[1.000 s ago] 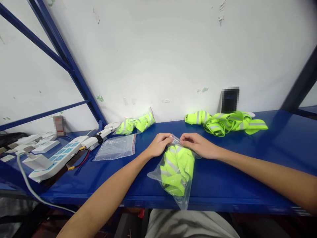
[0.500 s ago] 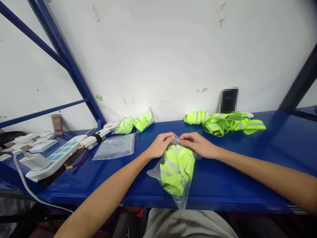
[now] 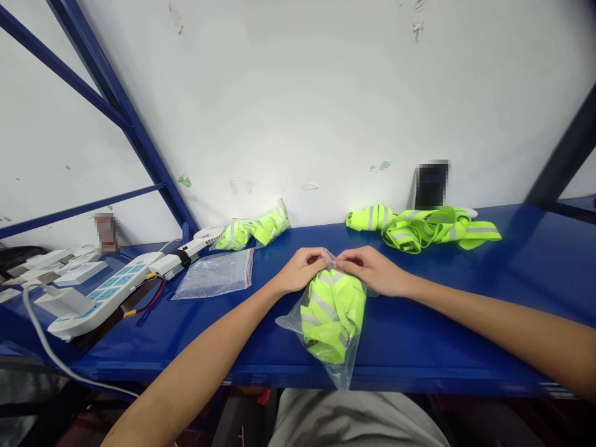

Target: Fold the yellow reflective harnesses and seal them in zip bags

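A clear zip bag (image 3: 343,371) with a folded neon-yellow reflective strap (image 3: 331,310) inside lies at the front edge of the blue table, its top end away from me. My left hand (image 3: 305,270) pinches the bag's top edge from the left. From the right, my right hand (image 3: 367,268) pinches the same edge, thumb and fingers pressed together close to the left fingertips. Part of the bag's mouth is hidden under my fingers. To the left lies another clear zip bag (image 3: 214,274), flat, with a red line along its edge.
Bagged yellow straps (image 3: 254,230) lie against the wall. Loose yellow reflective straps (image 3: 419,230) sit at the back right, before a blurred dark object (image 3: 431,185). On the left are a power strip (image 3: 109,292), a small white fan (image 3: 208,234), white adapters (image 3: 79,273) and a cable (image 3: 44,338).
Both hands stay at the bag's top edge, with only a very slight shift of the fingers. The view has tilted a little; the other things lie as before.
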Available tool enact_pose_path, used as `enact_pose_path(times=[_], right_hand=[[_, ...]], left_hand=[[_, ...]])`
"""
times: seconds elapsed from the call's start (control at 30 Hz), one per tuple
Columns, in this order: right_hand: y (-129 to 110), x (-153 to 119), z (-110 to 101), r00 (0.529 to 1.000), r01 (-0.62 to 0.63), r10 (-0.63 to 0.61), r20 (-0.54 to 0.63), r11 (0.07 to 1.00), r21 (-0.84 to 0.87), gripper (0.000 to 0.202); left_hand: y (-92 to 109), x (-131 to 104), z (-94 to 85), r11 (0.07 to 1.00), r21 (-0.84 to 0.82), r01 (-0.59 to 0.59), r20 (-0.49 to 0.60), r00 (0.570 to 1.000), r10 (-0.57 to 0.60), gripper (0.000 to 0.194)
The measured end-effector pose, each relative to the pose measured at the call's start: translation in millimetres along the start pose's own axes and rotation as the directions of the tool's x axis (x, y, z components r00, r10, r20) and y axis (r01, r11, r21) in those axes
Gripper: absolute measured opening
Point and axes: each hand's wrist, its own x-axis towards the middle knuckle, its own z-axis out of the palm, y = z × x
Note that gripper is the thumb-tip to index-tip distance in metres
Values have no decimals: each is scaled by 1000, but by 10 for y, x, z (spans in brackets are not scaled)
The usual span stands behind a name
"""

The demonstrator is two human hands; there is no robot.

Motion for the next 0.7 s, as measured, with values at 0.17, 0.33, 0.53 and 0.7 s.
enact_pose_path(times=[0.17,0.33,0.53,0.7], right_hand=[[-19,-7,-18,1000,13,-13,-1,994,-111,42],[-58,23,-27,1000,23,-25,-9,988,-153,34],[-99,90,-2,1000,21,-21,5,994,-105,31],[-69,115,9,1000,23,-22,9,992,-128,29]], left_hand=[[11,0,9,1000,-8,20,13,1000,-20,33],[-1,22,3,1000,-22,9,27,1000,-9,31],[-39,45,-27,992,-81,99,53,994,-95,32],[4,33,-37,997,8,77,85,993,-77,34]])
